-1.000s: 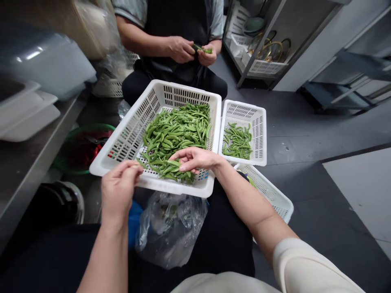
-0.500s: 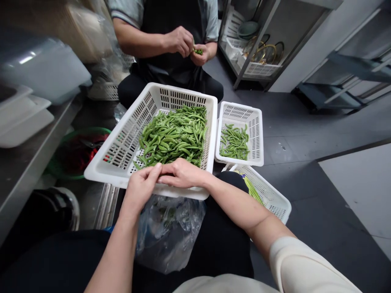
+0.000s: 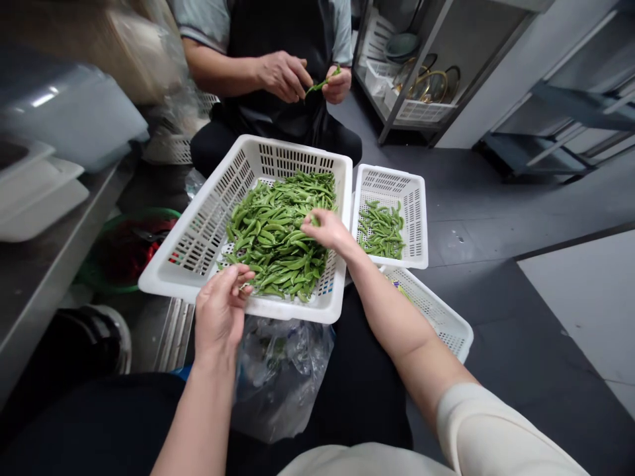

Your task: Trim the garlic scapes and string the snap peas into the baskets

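Note:
A large white slotted basket [image 3: 171,264] holds a heap of green pea pods [image 3: 278,231]. Over the right side of the heap, my right hand [image 3: 328,231] is closed in a pinch, with a bit of green pea pod showing between thumb and fingers. My left hand [image 3: 221,307] is at the basket's near left rim, its fingers loosely curled and apart; no object can be made out in it. To the right, a smaller white basket [image 3: 421,221] contains more pods. Below the large basket's near edge is a clear plastic bag [image 3: 282,390].
Across from me a person in a black apron [image 3: 278,79] holds a green pod in both hands. Another white basket [image 3: 459,330] sits lower right. A green basin [image 3: 122,281] with red contents and a metal counter [image 3: 54,258] are at left. Metal shelving [image 3: 401,112] stands behind.
My hands have parted: the right moved forward from the near rim onto the pods, the left slightly left and down. The other person's hands have spread apart along a pod.

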`<state>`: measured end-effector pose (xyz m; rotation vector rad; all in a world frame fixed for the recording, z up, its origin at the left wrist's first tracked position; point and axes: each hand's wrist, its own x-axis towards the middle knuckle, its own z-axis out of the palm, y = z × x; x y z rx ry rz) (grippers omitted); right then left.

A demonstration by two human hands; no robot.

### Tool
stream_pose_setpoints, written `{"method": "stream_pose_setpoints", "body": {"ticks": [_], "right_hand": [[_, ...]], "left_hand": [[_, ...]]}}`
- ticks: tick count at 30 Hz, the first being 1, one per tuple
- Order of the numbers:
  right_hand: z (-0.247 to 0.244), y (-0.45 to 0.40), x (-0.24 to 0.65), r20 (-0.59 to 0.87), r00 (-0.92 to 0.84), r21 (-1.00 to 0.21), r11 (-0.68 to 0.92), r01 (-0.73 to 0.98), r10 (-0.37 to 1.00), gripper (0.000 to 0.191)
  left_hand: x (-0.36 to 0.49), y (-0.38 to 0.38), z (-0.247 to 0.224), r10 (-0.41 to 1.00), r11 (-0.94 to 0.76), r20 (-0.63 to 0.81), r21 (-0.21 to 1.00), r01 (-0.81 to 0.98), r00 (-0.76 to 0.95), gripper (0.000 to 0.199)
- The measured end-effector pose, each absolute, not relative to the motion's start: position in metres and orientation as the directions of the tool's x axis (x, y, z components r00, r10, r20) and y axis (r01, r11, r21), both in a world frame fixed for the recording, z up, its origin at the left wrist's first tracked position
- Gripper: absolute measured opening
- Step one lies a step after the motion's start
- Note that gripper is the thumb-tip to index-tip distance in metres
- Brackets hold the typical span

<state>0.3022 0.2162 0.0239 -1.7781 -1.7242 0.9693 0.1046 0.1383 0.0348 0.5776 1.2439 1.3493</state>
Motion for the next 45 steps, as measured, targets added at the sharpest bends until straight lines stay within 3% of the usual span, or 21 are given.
{"method": "stream_pose_setpoints", "body": {"ticks": [1,3,4,9,12,14,16,18,21,25,29,38,42,45], "right_hand": [[0.022,0.217,0.299,-0.227,-0.08,-0.558,-0.062,0.827,0.971,0.019],[0.018,0.215,0.287,-0.31,-0.083,-0.243,0.005,0.97,0.947,0.02],[0.017,0.214,0.281,-0.322,-0.089,-0.188,0.028,0.982,0.942,0.02],[0.013,0.212,0.269,-0.257,-0.117,-0.184,0.07,0.981,0.959,0.022],[0.014,0.213,0.275,-0.176,-0.14,-0.306,0.081,0.949,0.974,0.016],[0.015,0.212,0.276,-0.135,-0.116,-0.581,0.016,0.814,0.984,0.014],[0.015,0.208,0.273,-0.182,-0.142,-0.872,-0.093,0.481,0.973,0.017],[0.015,0.202,0.267,-0.249,-0.267,-0.967,-0.226,0.117,0.931,0.023],[0.014,0.194,0.259,-0.272,-0.394,-0.915,-0.363,-0.177,0.878,0.03],[0.016,0.188,0.254,-0.297,-0.381,-0.862,-0.418,-0.288,0.876,0.03],[0.017,0.183,0.249,-0.291,-0.343,-0.87,-0.396,-0.292,0.893,0.029],[0.018,0.179,0.246,-0.258,-0.255,-0.895,-0.33,-0.3,0.932,0.025],[0.021,0.176,0.248,-0.232,-0.342,-0.927,-0.314,-0.207,0.911,0.025],[0.023,0.177,0.254,-0.233,-0.482,-0.919,-0.353,-0.174,0.845,0.028]], "left_hand": [[0.101,0.139,0.036,0.907,0.233,-0.346,0.887,-0.399,-0.24,0.02],[0.097,0.138,0.038,0.898,0.253,-0.363,0.888,-0.384,-0.25,0.023],[0.096,0.138,0.039,0.899,0.259,-0.363,0.892,-0.37,-0.245,0.024],[0.095,0.133,0.042,0.916,0.326,-0.383,0.883,-0.338,-0.117,0.031],[0.094,0.131,0.041,0.919,0.365,-0.392,0.881,-0.3,-0.034,0.038],[0.093,0.131,0.038,0.933,0.352,-0.36,0.913,-0.206,-0.001,0.038],[0.094,0.131,0.036,0.96,0.281,-0.281,0.96,-0.016,0.015,0.032],[0.097,0.13,0.034,0.982,0.174,-0.185,0.958,0.228,0.024,0.028],[0.102,0.128,0.03,0.995,0.036,-0.076,0.88,0.474,0.067,0.025],[0.106,0.126,0.03,0.992,-0.125,0.085,0.798,0.589,0.095,0.024],[0.107,0.125,0.033,0.962,-0.262,0.247,0.733,0.628,0.113,0.021],[0.107,0.127,0.032,0.928,-0.352,0.332,0.645,0.678,0.166,0.018],[0.108,0.125,0.036,0.9,-0.436,0.318,0.631,0.642,0.298,0.021],[0.106,0.125,0.039,0.918,-0.391,0.263,0.732,0.558,0.298,0.017]]}}
